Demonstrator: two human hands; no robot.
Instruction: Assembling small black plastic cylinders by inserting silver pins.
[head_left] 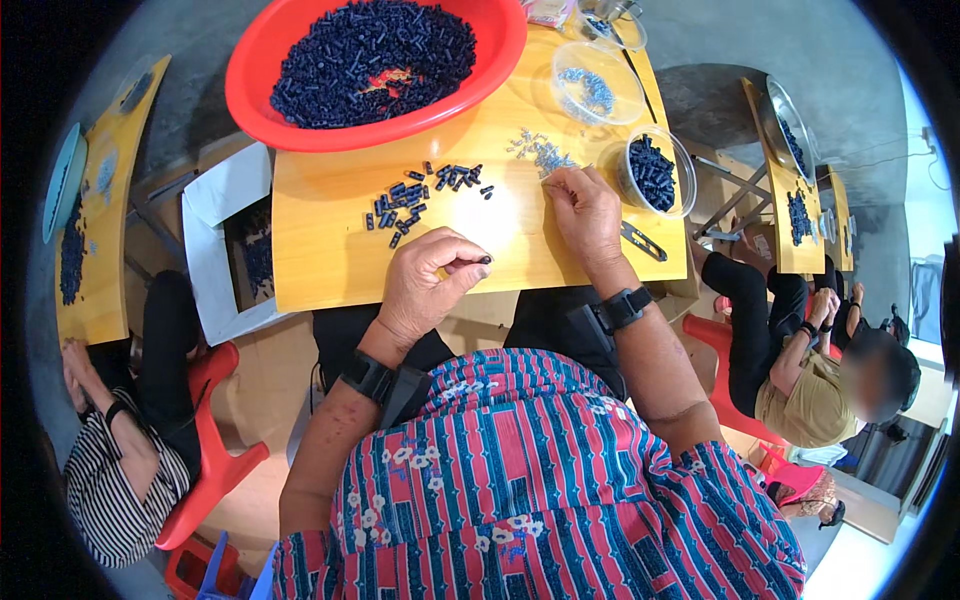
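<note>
One small round-ended dark piece point(486, 260) pinched in my left fingers point(455, 247) over the smooth yellow worktop point(330, 250), right fingers point(572, 182) pressed together beside tiny glinting bits point(535, 148), can't tell if holding any.

Tabletop point(518, 232) middle free; black pieces point(400, 192) block left, red basin point(500, 62) beyond, height unclear.

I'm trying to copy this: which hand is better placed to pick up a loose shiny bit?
Probably the right hand: it's beside the loose shiny bits, while the left hand pinches a dark piece farther away.
</note>
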